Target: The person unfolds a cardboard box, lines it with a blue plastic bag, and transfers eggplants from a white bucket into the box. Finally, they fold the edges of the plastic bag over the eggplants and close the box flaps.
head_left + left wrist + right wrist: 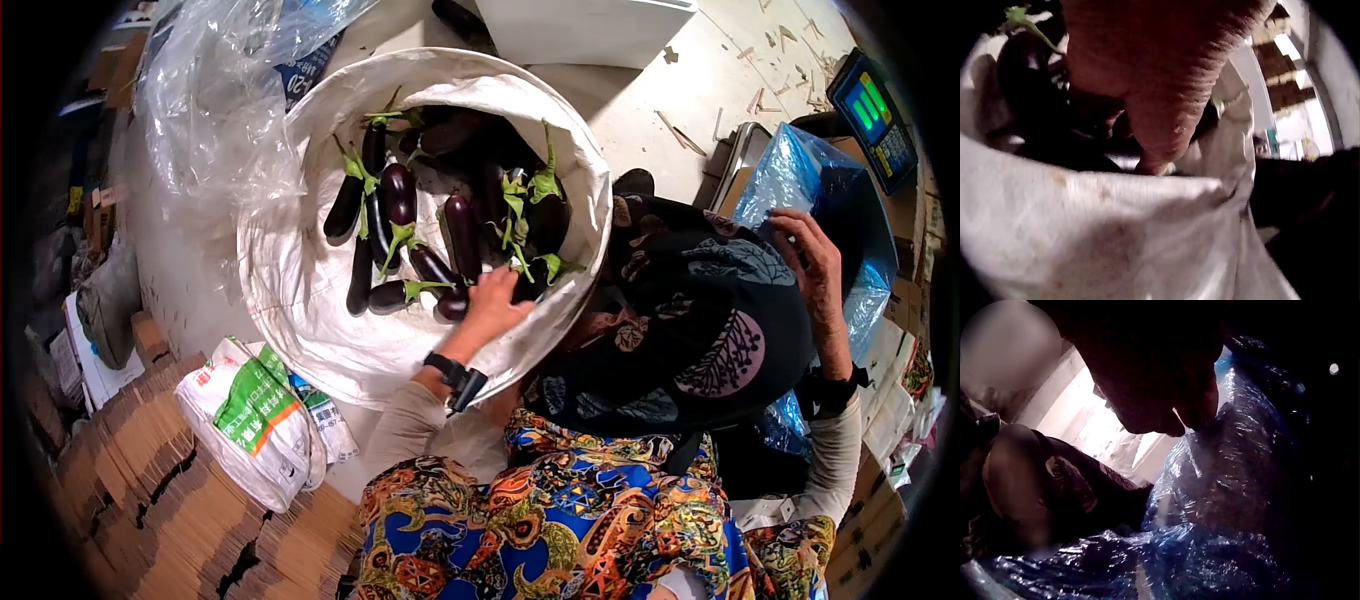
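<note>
Left hand: the left hand (495,300) reaches over the near rim of the wide white cloth sack (300,300) and rests on the heap inside. In the left wrist view, its fingers (1160,144) point down among dark skins.
Left grip: I cannot tell whether it holds anything, because the fingertips are hidden among the fruit.
Aubergines: the dark purple aubergines with green stalk caps (400,195) fill the far and middle part of the sack.
Nearest fruit: a short aubergine (452,305) lies just beside the left hand, on its thumb side. Beyond it, one aubergine (395,295) lies crosswise with its cap towards the hand.
Long axes: most of the others run away from the person, stalks mixed near and far.
Right hand: the right hand (805,250) is well apart from the sack. Its grip is narrow, pinching the top edge of the crinkled blue plastic bag (790,165).
Nearer hand: the left, already touching the heap.
Around: a digital scale with a green display (875,110) sits beyond the blue bag.
</note>
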